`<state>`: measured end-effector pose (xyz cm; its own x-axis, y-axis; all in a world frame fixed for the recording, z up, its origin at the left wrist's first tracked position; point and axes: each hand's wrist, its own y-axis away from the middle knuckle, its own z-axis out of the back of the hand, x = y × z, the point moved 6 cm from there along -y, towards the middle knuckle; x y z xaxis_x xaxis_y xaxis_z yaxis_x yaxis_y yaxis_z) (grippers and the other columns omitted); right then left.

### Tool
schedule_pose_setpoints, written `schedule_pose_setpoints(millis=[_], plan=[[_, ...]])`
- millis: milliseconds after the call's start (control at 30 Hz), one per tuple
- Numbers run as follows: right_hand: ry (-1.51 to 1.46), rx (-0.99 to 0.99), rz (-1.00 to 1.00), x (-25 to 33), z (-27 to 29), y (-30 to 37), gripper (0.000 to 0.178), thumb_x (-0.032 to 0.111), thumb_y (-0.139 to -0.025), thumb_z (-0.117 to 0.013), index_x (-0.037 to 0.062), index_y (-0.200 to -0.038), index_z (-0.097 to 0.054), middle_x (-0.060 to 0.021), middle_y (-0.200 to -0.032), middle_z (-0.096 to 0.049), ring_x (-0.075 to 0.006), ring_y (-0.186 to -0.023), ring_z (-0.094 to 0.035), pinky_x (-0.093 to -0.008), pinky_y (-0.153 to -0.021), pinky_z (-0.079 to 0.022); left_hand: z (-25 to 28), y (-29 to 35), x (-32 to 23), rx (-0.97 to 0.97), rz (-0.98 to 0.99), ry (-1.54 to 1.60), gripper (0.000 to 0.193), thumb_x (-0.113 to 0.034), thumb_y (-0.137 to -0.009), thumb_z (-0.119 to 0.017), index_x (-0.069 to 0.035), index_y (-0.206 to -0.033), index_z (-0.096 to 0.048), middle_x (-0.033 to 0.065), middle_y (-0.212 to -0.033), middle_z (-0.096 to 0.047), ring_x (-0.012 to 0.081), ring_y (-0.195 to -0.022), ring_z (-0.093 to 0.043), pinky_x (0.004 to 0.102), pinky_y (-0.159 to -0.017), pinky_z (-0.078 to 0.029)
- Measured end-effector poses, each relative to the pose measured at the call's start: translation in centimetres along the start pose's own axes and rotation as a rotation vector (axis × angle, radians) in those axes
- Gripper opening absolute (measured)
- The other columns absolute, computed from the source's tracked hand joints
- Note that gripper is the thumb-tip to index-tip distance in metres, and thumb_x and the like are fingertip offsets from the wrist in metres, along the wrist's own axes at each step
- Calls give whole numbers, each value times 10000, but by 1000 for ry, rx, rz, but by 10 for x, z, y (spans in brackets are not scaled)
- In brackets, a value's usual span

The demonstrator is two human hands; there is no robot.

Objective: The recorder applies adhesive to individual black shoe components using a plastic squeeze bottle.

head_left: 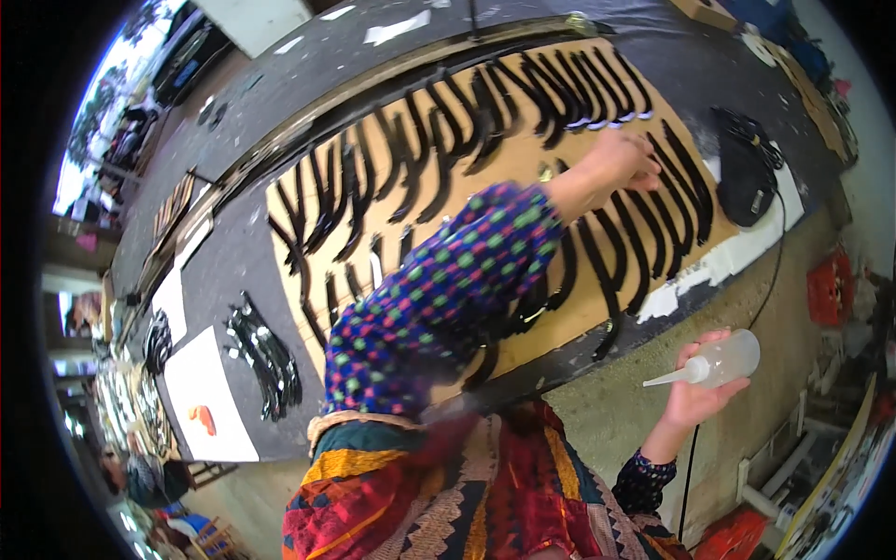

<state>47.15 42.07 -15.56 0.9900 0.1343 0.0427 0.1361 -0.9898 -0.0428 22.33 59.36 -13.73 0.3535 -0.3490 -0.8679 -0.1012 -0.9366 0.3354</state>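
Observation:
My left arm, in a dotted sleeve (448, 271), reaches across a tan board (485, 191) covered with rows of curved black strips (448, 131). Above its far right part is my left hand (616, 166), its fingers curled together; whatever they may hold is too small to make out. Just beyond that hand, several strips end in pale violet tips (607, 123). Off the table's near edge, low on the right, my right hand (695, 397) is wrapped round a translucent squeeze bottle (731, 357), tilted with its long thin nozzle pointing left.
A bundle of shiny black strips (263, 359) lies on the dark table left of the board, beside a white sheet (205, 411) with a small orange piece (201, 420). At the right are a black pouch (744, 177) with a cord and torn white paper (700, 280). Red crates (831, 289) stand beyond.

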Motion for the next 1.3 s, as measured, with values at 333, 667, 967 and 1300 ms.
schedule_pose_setpoints(millis=[333, 667, 967, 1300], plan=[[117, 124, -349, -111, -75, 11, 718, 183, -688, -723, 62, -1281, -337, -94, -1264, -384, -243, -1204, -327, -463, -973, -281, 179, 434, -24, -916, -205, -197, 237, -136, -877, -514, -15, -1077, -548, 33, -897, -616, 70, -740, -549, 203, -641, -437], [155, 216, -800, -310, -129, 78, 672, 219, -734, -696, 60, -1279, -337, -93, -1277, -352, -247, -1193, -338, -471, -998, -290, 287, 623, 24, -1644, -226, -881, 271, -179, -750, -645, -5, -942, -564, 137, -875, -557, 248, -801, -551, 334, -716, -447], [229, 234, -937, -369, -146, 98, 670, 245, -756, -674, 66, -1293, -315, -103, -1285, -353, -254, -1189, -339, -482, -981, -297, 367, 573, 12, -1649, 64, -899, 321, -195, -701, -698, 7, -864, -509, 175, -893, -542, 327, -858, -534, 384, -728, -431], [309, 203, -908, -368, -149, 103, 661, 248, -767, -663, 78, -1303, -316, -97, -1312, -348, -255, -1201, -347, -482, -990, -285, 353, 575, 1, -1614, -127, -1021, 259, -153, -726, -652, -18, -900, -517, 156, -882, -540, 342, -838, -541, 414, -704, -440]])
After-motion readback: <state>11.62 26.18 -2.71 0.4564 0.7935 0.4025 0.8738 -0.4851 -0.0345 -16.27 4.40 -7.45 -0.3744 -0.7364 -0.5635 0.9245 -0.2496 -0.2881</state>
